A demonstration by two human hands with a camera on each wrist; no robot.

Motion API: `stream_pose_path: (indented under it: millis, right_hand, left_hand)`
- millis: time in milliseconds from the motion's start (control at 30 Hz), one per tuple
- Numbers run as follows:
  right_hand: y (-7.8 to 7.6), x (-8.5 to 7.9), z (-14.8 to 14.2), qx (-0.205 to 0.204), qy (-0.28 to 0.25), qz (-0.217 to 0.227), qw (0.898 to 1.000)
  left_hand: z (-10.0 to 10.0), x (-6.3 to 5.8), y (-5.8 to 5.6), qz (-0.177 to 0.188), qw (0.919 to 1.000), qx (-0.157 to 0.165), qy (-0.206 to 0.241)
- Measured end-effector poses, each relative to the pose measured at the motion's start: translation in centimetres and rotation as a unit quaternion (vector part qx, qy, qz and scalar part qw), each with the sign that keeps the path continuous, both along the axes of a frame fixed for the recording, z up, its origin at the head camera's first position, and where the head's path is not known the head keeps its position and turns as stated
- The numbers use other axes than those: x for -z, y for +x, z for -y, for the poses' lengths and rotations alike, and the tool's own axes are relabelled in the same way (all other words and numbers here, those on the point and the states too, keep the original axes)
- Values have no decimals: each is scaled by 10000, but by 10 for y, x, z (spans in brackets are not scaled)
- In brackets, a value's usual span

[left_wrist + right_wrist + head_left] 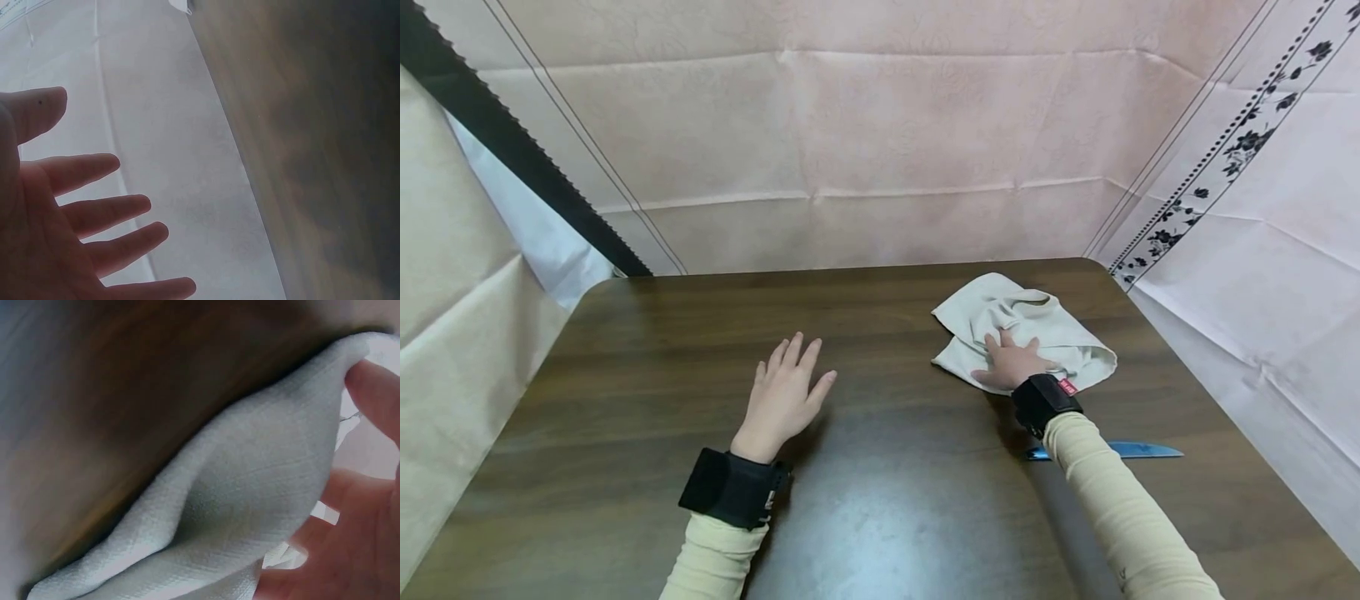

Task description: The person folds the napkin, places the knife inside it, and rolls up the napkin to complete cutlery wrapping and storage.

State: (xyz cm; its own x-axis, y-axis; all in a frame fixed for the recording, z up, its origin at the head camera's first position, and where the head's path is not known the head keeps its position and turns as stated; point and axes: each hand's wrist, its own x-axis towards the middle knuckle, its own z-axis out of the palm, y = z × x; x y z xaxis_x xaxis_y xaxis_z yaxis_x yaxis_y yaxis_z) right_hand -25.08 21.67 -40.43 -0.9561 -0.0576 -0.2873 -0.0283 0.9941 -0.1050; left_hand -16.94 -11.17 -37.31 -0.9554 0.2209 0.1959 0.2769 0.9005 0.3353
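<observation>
The pale cloth (pixel 1028 321) lies rumpled on the far right part of the brown table (pixel 625 400), and only the head view shows its whole outline, with loose corners and folds. The right hand (pixel 1013 363) rests on its near side, back up, fingers spread and relaxed rather than gripping. The right wrist view adds the woven texture and a deep fold, with one fingertip touching the cloth's edge; the cloth hides part of the other fingers there.

Nearer the person, a blue knife (pixel 1146 450) lies on the table, seen only from the head; the right sleeve (pixel 1120 500) covers its middle, and the blade points right.

The left hand (pixel 781 398) is held well apart from the cloth, wide open and holding nothing. The head view gives its back, the left wrist view its palm and separated, straight fingers.

Both wrists wear black bands. Behind the table hangs a pale sheet (pixel 880 125); the head view alone shows its black strip (pixel 527 146) at left and its flowered border (pixel 1247 150) at right.
</observation>
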Motion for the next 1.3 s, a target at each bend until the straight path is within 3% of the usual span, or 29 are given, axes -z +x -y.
stream_pose_path:
  millis: [400,533,733,967,1100,1300]
  right_hand:
    - [5,-6,48,-109,-20,-235,9997]
    - [7,-7,62,-133,-2,-251,9996]
    - [8,-8,78,-166,43,-270,9995]
    - [14,-5,85,-421,104,-466,9980]
    - [16,-7,85,-884,139,-848,9924]
    - [15,-14,72,-1607,-198,-1364,9773]
  left_hand:
    - [-4,-2,0,80,9999,95,-106]
    - [-10,2,-4,-7,9992,327,-212]
    - [-36,4,-30,561,9922,943,-583]
    - [-60,11,-64,1500,9803,902,-913]
    - [-67,18,-73,1806,9744,941,-952]
    - [-72,22,-75,1800,9722,1058,-1059]
